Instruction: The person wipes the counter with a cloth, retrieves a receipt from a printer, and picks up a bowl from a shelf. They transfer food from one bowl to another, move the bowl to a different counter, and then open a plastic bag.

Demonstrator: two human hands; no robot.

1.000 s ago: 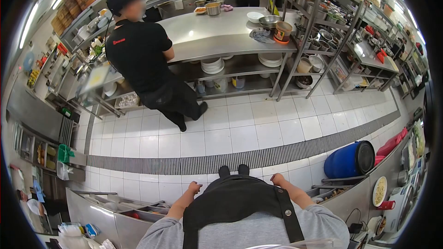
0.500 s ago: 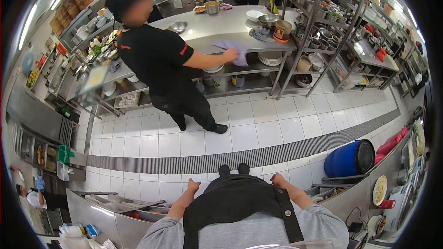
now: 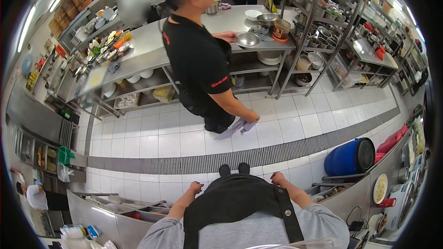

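2 hands [image 3: 195, 187] [image 3: 277, 178] (seemingly curled) flank apron [image 3: 235, 201]; strap [image 3: 291, 227] runs shoulderward.

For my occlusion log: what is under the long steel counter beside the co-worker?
Under the steel counter: white bowls, a tray of apparent eggs, a yellowish bag and, farther right, stacked white plates. The co-worker's body hides the middle stretch; whatever lies there cannot be seen.

Left grip [image 3: 196, 187]: curled, seven o'clock.
Right grip [image 3: 278, 178]: curled, five o'clock.
Co-worker [image 3: 194, 60]: eleven o'clock, holding cloth [image 3: 230, 130].
Bowl [image 3: 248, 40]: worktop [image 3: 232, 19] edge, one o'clock.
Barrel [image 3: 344, 160]: blue, on its side, four o'clock.
Drain [image 3: 161, 165]: floor [image 3: 191, 144], six o'clock.
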